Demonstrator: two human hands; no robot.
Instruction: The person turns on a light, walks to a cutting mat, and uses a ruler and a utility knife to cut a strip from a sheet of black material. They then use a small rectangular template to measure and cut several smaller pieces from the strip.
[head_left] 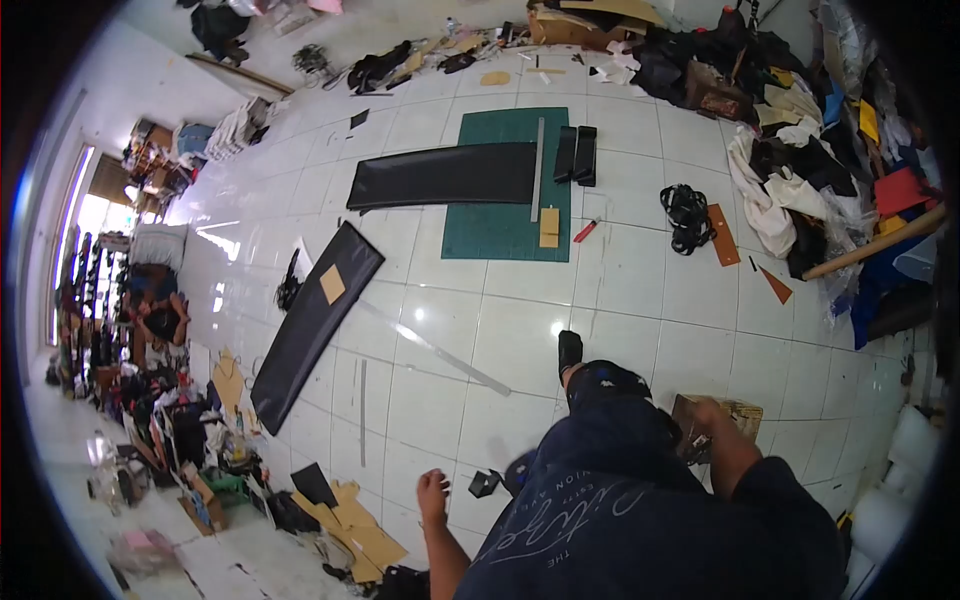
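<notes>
Brown printed carton point(744, 416) sits on the tiled floor point(640, 290), toward its right edge, contents hidden from where I stand. Right hand point(712, 416) curls over it, contact and grip unclear; left hand point(433, 495), fingers bent, hold indeterminate, near small black piece point(484, 484).

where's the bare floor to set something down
Bare tiles lie between the green mat and the foot, and between the red cutter and black straps. Crowded: the fabric heap at picture right, and around the cardboard scraps lower left.
</notes>
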